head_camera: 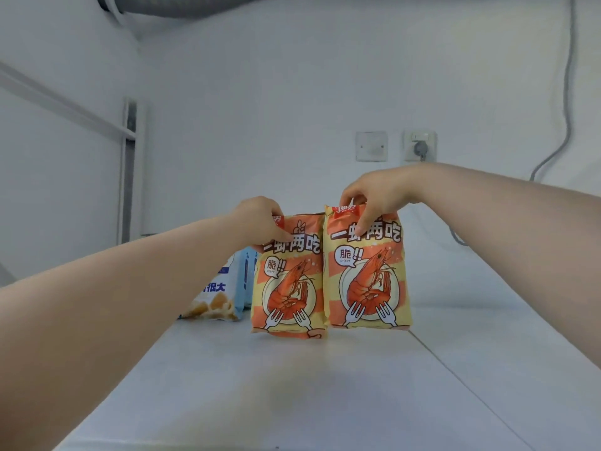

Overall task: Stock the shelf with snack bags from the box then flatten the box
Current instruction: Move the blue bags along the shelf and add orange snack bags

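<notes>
Two orange and yellow shrimp snack bags stand upright side by side on the white shelf top. My left hand pinches the top left corner of the left shrimp bag. My right hand pinches the top edge of the right shrimp bag. Both bags' bottoms seem to touch the shelf, the left one tilted slightly. The box is out of view.
A white and blue snack bag stands just left of and behind the left shrimp bag, partly hidden by my left forearm. The white wall behind carries a switch plate and a socket with a plug; a grey cable runs down the right.
</notes>
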